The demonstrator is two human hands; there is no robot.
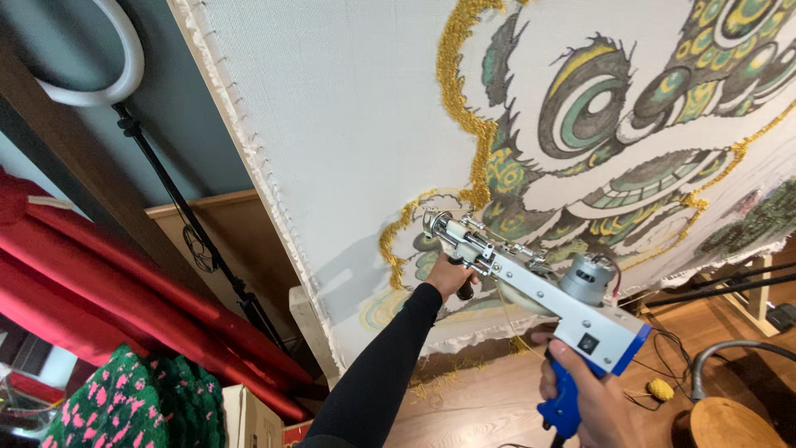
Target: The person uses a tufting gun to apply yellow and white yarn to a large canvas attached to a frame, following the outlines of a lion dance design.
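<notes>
Grey metal tufting gun with blue plastic handle (539, 294) sits at lower centre-right of frame, angled from lower right up to centre, its needle end touching the white stretched backing cloth (348, 124). Right hand (584, 398) at bottom right is wrapped shut around the blue grip, fingers curled on it. Left hand (450, 275), in a long black sleeve (377, 373) rising from bottom centre, is closed round the black front handle just under the gun's front end. Silver cylindrical motor (584, 278) sits on top of the gun body, thin yellow yarn strand (507, 311) runs below it. Cloth fills the upper middle and right, carrying a drawn swirl design in green and grey (613, 108) with gold-yellow tufted outline (456, 75) running down from top centre to near the gun tip. Small yellow yarn ball (660, 388) lies on the wooden floor (473, 415) at lower right, near a round wooden stool top (730, 423). White ring light on black stand (124, 66) at upper left. Red fabric drape (124, 299) along left side, green and pink knit piece (133, 406) at lower left corner, cardboard box (249, 419) just beside it.
</notes>
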